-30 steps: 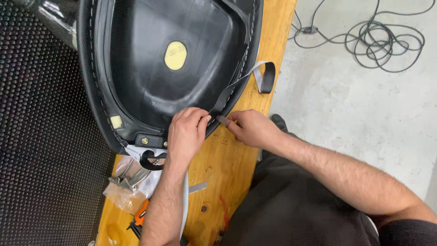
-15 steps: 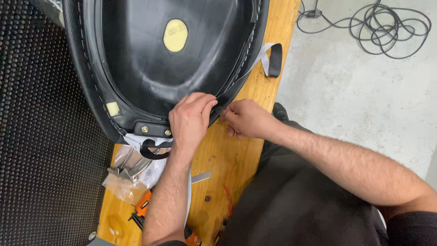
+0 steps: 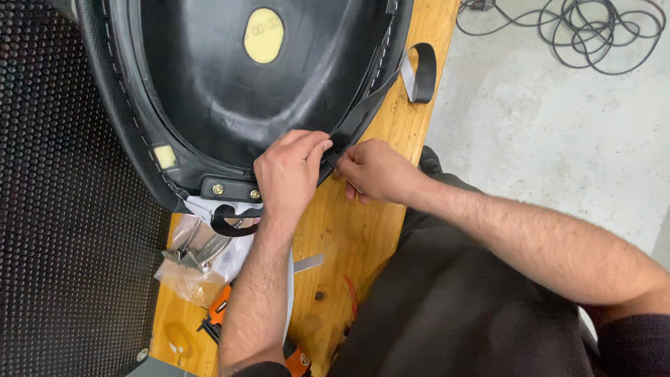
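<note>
A large black seat shell [image 3: 230,91] lies upside down across the far end of the narrow wooden tabletop [image 3: 349,230], its rim overhanging the tabletop's left edge onto a black dimpled mat [image 3: 63,230]. A round yellow sticker [image 3: 264,35] sits near the middle of its hollow underside.

The left hand [image 3: 289,174] lies flat over the shell's near rim, fingers together and pressed down on the black cover edge [image 3: 347,132] folded over that rim. The right hand [image 3: 373,171] meets it from the right, fingertips pinched shut on the same cover edge where the left fingertips end; the two hands are touching or nearly so. A black strap [image 3: 419,73] loops off the rim toward the tabletop's right edge.

Just left of the left wrist, a small metal bracket with two bolts [image 3: 234,190] is fixed on the rim. Below it, near the tabletop's left edge, a clear plastic bag holding metal parts [image 3: 199,258] lies partly under the forearm, with an orange and black tool [image 3: 216,318] at the near left corner. Bare wood shows between the forearms, with only a small flat metal strip [image 3: 307,263] there. Right of the tabletop is concrete floor [image 3: 558,139] with a coiled cable [image 3: 586,31] well away.
</note>
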